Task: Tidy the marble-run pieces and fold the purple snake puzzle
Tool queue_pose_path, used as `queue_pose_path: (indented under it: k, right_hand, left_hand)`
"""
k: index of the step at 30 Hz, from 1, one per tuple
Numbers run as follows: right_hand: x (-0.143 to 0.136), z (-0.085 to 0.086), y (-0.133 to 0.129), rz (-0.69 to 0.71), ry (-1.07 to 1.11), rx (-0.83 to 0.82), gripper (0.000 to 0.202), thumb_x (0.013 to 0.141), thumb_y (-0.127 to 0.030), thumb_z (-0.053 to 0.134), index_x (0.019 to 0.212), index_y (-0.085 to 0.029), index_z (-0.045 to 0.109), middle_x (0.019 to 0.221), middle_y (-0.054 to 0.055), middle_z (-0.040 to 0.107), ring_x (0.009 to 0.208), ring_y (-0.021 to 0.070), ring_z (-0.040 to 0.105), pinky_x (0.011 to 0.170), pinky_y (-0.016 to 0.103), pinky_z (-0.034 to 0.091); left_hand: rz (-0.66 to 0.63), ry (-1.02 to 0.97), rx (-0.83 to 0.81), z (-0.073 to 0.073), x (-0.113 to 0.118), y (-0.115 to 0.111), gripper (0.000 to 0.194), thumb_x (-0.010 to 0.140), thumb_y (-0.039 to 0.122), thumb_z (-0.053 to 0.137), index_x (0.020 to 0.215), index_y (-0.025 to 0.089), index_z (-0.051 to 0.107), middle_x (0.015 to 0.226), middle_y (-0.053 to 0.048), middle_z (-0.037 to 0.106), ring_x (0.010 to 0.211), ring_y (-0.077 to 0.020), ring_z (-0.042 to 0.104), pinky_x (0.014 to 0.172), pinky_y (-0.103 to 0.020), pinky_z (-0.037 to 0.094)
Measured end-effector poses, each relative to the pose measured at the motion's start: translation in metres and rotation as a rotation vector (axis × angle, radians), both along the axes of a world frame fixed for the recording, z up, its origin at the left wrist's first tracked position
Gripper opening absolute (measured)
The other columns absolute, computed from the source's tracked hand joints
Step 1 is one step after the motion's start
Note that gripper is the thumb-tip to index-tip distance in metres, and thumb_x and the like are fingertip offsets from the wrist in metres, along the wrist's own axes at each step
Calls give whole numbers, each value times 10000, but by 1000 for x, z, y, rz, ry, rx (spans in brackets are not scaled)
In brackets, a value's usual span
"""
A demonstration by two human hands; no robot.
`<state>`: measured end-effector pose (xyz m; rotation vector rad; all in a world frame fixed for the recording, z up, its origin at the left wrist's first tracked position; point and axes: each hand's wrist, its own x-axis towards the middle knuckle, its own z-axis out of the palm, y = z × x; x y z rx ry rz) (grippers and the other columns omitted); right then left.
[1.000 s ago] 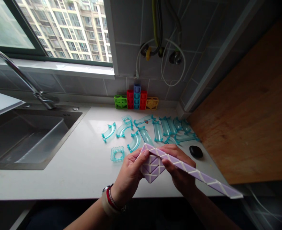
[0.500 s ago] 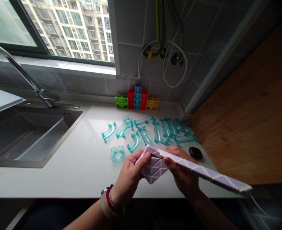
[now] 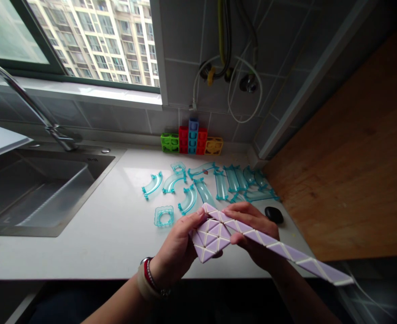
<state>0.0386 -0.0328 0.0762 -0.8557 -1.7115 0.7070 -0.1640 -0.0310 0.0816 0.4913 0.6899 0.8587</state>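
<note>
Both hands hold a purple and white snake puzzle (image 3: 215, 236) made of triangular segments, above the counter's front part. Its left end is folded into a compact patterned block, and the rest runs as a long straight strip down to the right. My left hand (image 3: 181, 240) is closed around the block's left side, thumb near the top corner. My right hand (image 3: 257, 229) grips the strip where it leaves the block, with fingers above and thumb below. Some fingers of each hand are hidden behind the puzzle.
Several translucent teal track pieces (image 3: 205, 192) lie on the white counter (image 3: 93, 256) beyond my hands. Coloured blocks (image 3: 193, 140) stand against the tiled wall. A black rounded object (image 3: 274, 215) sits by the wooden panel (image 3: 346, 171). At left are a sink (image 3: 55, 227) and faucet (image 3: 26, 96).
The folded block has turned so its patterned face shows more fully, and it sits slightly lower left. My right fingers now lie over the strip's top edge; the strip's far end dips lower.
</note>
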Motion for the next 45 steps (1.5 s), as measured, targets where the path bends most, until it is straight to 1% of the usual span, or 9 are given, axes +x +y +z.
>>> queue_pose_path:
  k: [4, 7, 10, 14, 19, 23, 29, 40, 45]
  right_hand:
    - [4, -1, 2, 93, 65, -64, 443, 833, -488, 834, 1253, -362, 767, 1127, 83, 699, 1048, 274, 683, 892, 416, 600]
    - [4, -2, 2, 129, 93, -57, 462, 820, -460, 854, 1266, -391, 753, 1112, 68, 688, 1005, 251, 694, 843, 387, 611]
    - [3, -3, 2, 138, 83, -49, 488, 802, -504, 856, 1260, -366, 760, 1144, 80, 685, 1048, 279, 687, 895, 425, 603]
    - [-3, -3, 0, 116, 62, -126, 583, 869, -605, 732, 1359, -292, 687, 1292, 117, 644, 1219, 339, 619, 1039, 492, 532]
    - [-11, 2, -6, 70, -10, -57, 426, 934, -426, 675, 1340, -296, 694, 1250, 97, 676, 1166, 317, 643, 1032, 477, 519]
    - [-15, 6, -11, -8, -46, 1, 389, 933, -362, 656, 1311, -288, 713, 1176, 98, 704, 1099, 311, 665, 964, 469, 551]
    - [-20, 2, -12, -78, -37, 44, 381, 925, -416, 659, 1272, -279, 734, 1137, 94, 723, 1105, 323, 660, 994, 495, 531]
    - [-21, 5, -14, -93, -32, 24, 370, 917, -392, 660, 1254, -267, 749, 1143, 101, 709, 1110, 326, 647, 999, 496, 523]
    - [-22, 4, -16, -116, -26, 54, 362, 913, -369, 656, 1245, -263, 752, 1132, 101, 713, 1106, 322, 656, 968, 470, 539]
  left_hand:
    - [-38, -38, -26, 1, -2, -1, 417, 879, 537, 718, 972, 131, 703, 806, -98, 698, 628, -182, 649, 564, -326, 606]
    - [-56, -52, -30, 0, -1, -2, 387, 900, 514, 693, 980, 136, 701, 807, -94, 695, 635, -194, 660, 562, -337, 609]
    - [-47, -44, 35, 0, 0, -2, 410, 916, 537, 670, 940, 130, 701, 764, -76, 662, 605, -175, 622, 542, -296, 562]
    - [7, 6, 186, 0, -1, 0, 374, 906, 490, 729, 963, 122, 704, 772, -31, 588, 635, -107, 507, 571, -202, 426]
    - [-27, 73, 294, 0, -2, -2, 346, 938, 474, 697, 954, 129, 704, 778, -8, 513, 653, -96, 399, 576, -206, 329]
    - [-17, 102, 332, 0, -2, -4, 350, 951, 459, 681, 991, 116, 742, 794, -16, 493, 686, -109, 373, 599, -219, 323]
    - [-16, 135, 359, 2, -3, -5, 364, 960, 455, 668, 1051, 115, 760, 823, -25, 511, 704, -117, 382, 614, -229, 320]
    - [-16, 123, 343, 1, -2, -6, 341, 969, 435, 664, 1096, 136, 767, 866, -39, 562, 732, -121, 422, 641, -228, 342]
    - [-33, 89, 321, 3, -3, -6, 329, 971, 427, 667, 1098, 142, 770, 835, -22, 539, 707, -104, 408, 624, -212, 329]
